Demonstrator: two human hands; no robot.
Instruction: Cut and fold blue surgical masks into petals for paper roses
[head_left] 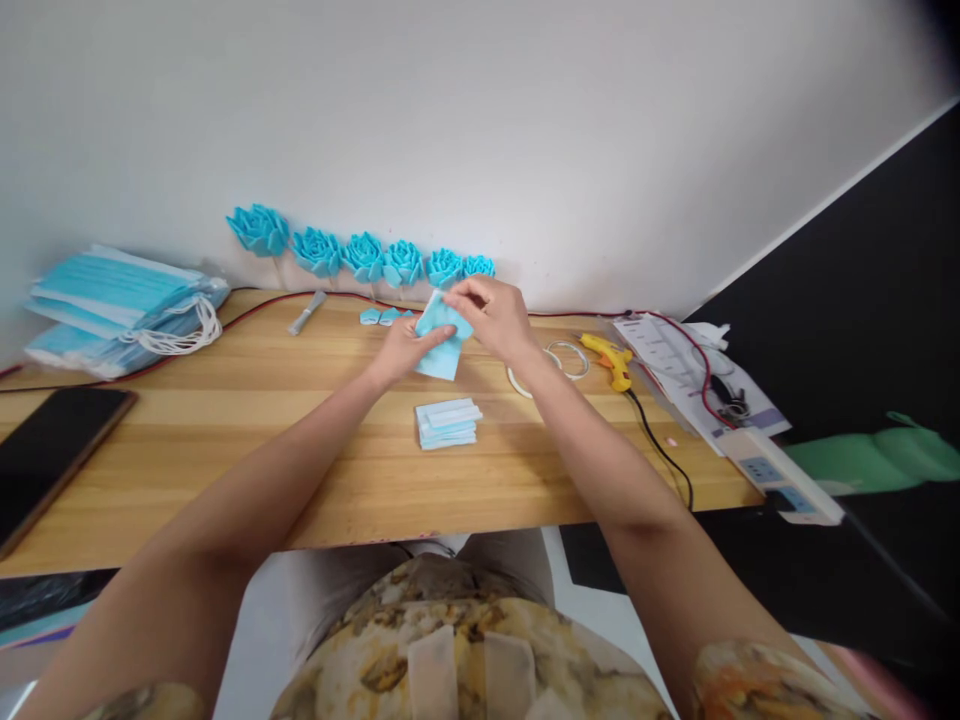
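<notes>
Both hands hold one light-blue piece of mask fabric (pixel 442 345) above the middle of the wooden table (pixel 225 430). My left hand (pixel 405 350) grips its lower left side, thumb on top. My right hand (pixel 491 315) pinches its upper edge with closed fingers. Right below, a small stack of cut blue fabric squares (pixel 448 423) lies on the table. A row of several blue fabric roses (pixel 364 255) leans against the white wall behind the hands. Two small folded blue bits (pixel 382 316) lie near the roses.
A pile of blue face masks (pixel 120 310) sits at the far left, a dark phone (pixel 52 450) near the left front edge. A yellow glue gun (pixel 611 358), a tape roll (pixel 566 360), papers (pixel 682 370) and a power strip (pixel 780 475) lie to the right. A metal tool (pixel 307 312) lies at the back.
</notes>
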